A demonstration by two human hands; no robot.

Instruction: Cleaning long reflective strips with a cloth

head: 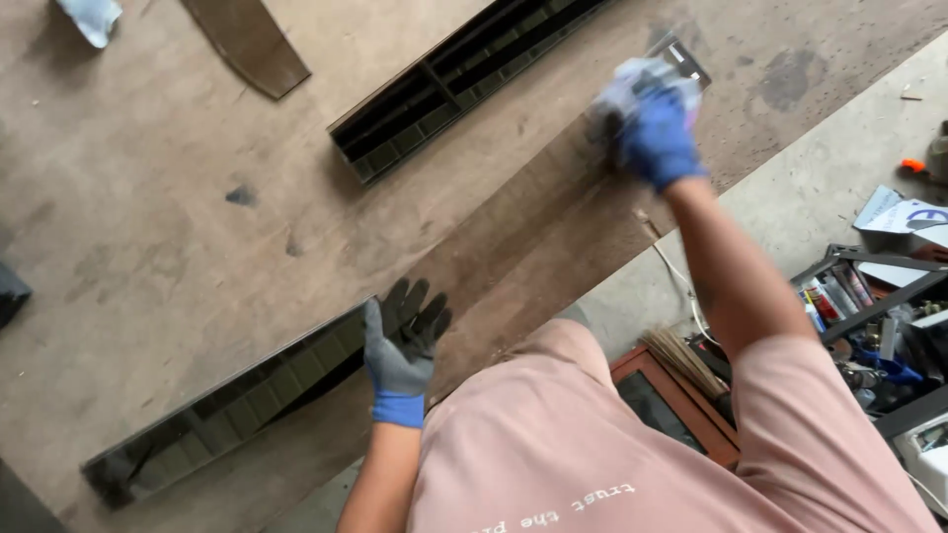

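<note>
My left hand, in a grey and blue work glove, rests flat with fingers spread on a long dark strip that lies across the brown plywood table. Its palm sits at the end of a dark slatted grille at the near left. My right hand, in a blue glove, is shut on a crumpled pale cloth and presses it on the far end of the strip.
A second dark slatted grille lies at the back of the table. A curved dark piece and a pale rag lie top left. On the floor to the right stand a rack of tools and tubes and a framed panel.
</note>
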